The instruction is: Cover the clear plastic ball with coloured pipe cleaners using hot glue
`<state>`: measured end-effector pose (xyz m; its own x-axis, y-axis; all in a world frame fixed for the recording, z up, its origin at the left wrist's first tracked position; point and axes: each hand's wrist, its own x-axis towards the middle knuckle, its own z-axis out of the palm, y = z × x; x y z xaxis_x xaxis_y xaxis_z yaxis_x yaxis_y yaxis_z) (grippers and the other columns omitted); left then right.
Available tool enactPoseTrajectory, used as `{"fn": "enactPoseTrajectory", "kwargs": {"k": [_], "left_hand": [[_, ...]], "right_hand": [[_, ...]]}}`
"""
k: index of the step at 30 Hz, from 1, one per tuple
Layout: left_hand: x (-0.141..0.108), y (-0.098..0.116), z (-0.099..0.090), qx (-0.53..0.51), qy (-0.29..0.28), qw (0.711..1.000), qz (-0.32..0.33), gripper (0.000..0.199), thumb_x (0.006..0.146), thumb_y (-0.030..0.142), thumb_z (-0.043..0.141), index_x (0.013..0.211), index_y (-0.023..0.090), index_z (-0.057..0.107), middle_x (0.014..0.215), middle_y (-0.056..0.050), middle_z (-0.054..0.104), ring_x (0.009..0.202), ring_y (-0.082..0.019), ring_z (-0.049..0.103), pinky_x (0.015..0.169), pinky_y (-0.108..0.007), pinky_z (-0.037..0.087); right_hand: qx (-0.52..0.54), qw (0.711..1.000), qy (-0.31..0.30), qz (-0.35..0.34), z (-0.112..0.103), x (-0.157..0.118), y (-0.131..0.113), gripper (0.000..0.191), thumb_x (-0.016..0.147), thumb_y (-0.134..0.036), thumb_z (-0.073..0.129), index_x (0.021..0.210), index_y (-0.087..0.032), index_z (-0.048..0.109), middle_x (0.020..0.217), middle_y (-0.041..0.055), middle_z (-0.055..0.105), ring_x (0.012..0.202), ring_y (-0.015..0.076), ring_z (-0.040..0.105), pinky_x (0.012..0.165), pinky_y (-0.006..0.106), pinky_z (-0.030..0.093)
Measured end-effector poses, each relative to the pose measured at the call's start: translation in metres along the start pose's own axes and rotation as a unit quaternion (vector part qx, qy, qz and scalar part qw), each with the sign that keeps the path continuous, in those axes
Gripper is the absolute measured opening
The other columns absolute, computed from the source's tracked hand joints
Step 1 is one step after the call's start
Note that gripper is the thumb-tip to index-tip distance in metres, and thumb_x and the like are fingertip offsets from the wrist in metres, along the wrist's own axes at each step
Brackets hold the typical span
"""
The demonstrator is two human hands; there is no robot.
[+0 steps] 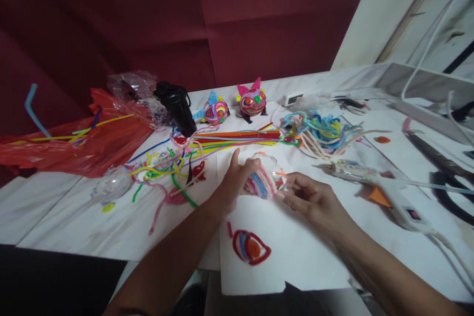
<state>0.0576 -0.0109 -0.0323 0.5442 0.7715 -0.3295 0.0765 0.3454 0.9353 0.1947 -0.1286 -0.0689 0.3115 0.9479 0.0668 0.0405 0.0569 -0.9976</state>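
Observation:
Between my hands is a clear plastic ball partly covered with curved rows of pipe cleaners [261, 183] in pink, blue, cream and other colours. My left hand [237, 175] wraps its left side, thumb raised. My right hand [305, 192] pinches at its right edge, by a small orange piece [280, 174]; whether the fingers hold a pipe cleaner end I cannot make out. Below, on a white sheet [296, 261], lies an eye shape [252, 248] with a red outline, blue and pale strips and an orange centre.
A glue gun [385, 192] and black-handled scissors [444, 163] lie at right. Bundled pipe cleaners [237, 139] and a coloured tangle [318, 131] lie behind my hands. Two decorated animal heads [252, 100], a black bottle [177, 106], a red plastic bag [107, 133] and a clear ball [112, 183] stand around.

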Motion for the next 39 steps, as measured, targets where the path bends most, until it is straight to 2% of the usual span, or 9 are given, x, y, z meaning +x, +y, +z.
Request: {"fn": "enactPoseTrajectory", "kwargs": {"k": [7,15,18,20,23,25,26,32,39], "left_hand": [[0.0,-0.002,0.0,0.004,0.004,1.0,0.011,0.088,0.078,0.037,0.064,0.152,0.033,0.016,0.108,-0.005,0.06,0.095,-0.022,0.062,0.074,-0.033,0.055],[0.0,-0.003,-0.001,0.016,-0.042,0.999,0.001,0.089,0.079,0.052,0.062,0.152,0.033,0.015,0.136,-0.01,0.05,0.114,-0.029,0.058,0.082,-0.041,0.056],[0.002,-0.005,-0.006,0.115,-0.062,0.988,0.078,0.092,0.079,0.055,0.064,0.153,0.028,0.017,0.135,-0.013,0.052,0.118,-0.031,0.056,0.095,-0.048,0.049],[0.005,-0.006,-0.01,0.214,-0.058,0.953,0.206,0.095,0.073,0.059,0.069,0.151,0.025,0.024,0.14,-0.014,0.048,0.129,-0.033,0.048,0.106,-0.051,0.04],[0.007,-0.007,-0.014,0.354,-0.074,0.84,0.405,0.104,0.059,0.062,0.079,0.145,0.024,0.035,0.152,-0.017,0.03,0.141,-0.039,0.029,0.115,-0.056,0.026],[0.008,-0.007,-0.016,0.406,-0.106,0.771,0.479,0.108,0.054,0.062,0.082,0.143,0.024,0.036,0.155,-0.018,0.025,0.143,-0.04,0.025,0.116,-0.057,0.025],[0.009,-0.007,-0.016,0.417,-0.12,0.751,0.497,0.108,0.053,0.061,0.083,0.143,0.025,0.035,0.154,-0.018,0.025,0.142,-0.04,0.026,0.115,-0.057,0.026],[0.013,-0.01,-0.019,0.412,-0.155,0.735,0.516,0.095,0.059,0.051,0.085,0.139,0.029,0.038,0.15,-0.016,0.033,0.138,-0.037,0.036,0.11,-0.056,0.036],[0.017,-0.015,-0.019,0.419,-0.134,0.735,0.516,0.088,0.06,0.048,0.085,0.134,0.026,0.043,0.146,-0.017,0.036,0.135,-0.035,0.04,0.109,-0.053,0.039]], "right_hand": [[0.003,1.0,-0.005,0.001,0.002,0.001,0.0,0.033,0.074,-0.049,0.076,0.08,-0.019,0.064,0.06,-0.0055,0.043,0.055,0.0095,0.033,0.048,0.025,0.024],[0.051,0.998,0.001,0.025,0.001,0.001,-0.004,0.032,0.067,-0.042,0.083,0.082,-0.019,0.067,0.062,-0.0044,0.052,0.056,0.0088,0.038,0.05,0.023,0.029],[0.095,0.994,-0.003,0.053,-0.002,0.003,-0.014,0.033,0.06,-0.038,0.088,0.076,-0.019,0.065,0.063,-0.0038,0.057,0.055,0.008,0.041,0.048,0.021,0.029],[0.112,0.991,-0.016,0.066,-0.006,0.004,-0.022,0.034,0.059,-0.036,0.089,0.074,-0.019,0.064,0.063,-0.004,0.058,0.054,0.0072,0.042,0.047,0.02,0.029],[0.108,0.991,-0.042,0.071,-0.013,0.007,-0.032,0.033,0.06,-0.036,0.088,0.072,-0.019,0.062,0.06,-0.005,0.056,0.049,0.0057,0.039,0.045,0.02,0.027],[0.098,0.99,-0.068,0.081,-0.017,0.009,-0.038,0.034,0.06,-0.037,0.087,0.072,-0.018,0.062,0.058,-0.0055,0.055,0.047,0.0048,0.036,0.043,0.02,0.024],[0.094,0.989,-0.079,0.089,-0.02,0.011,-0.04,0.034,0.06,-0.037,0.087,0.072,-0.018,0.062,0.057,-0.0057,0.054,0.046,0.0044,0.035,0.043,0.02,0.022],[0.093,0.985,-0.092,0.111,-0.026,0.017,-0.04,0.034,0.061,-0.036,0.087,0.071,-0.018,0.059,0.059,-0.0056,0.054,0.046,0.0037,0.034,0.043,0.021,0.018],[0.113,0.982,-0.06,0.137,-0.023,0.019,-0.035,0.037,0.055,-0.034,0.09,0.076,-0.018,0.064,0.055,-0.0065,0.055,0.042,0.0035,0.037,0.041,0.02,0.018]]}}
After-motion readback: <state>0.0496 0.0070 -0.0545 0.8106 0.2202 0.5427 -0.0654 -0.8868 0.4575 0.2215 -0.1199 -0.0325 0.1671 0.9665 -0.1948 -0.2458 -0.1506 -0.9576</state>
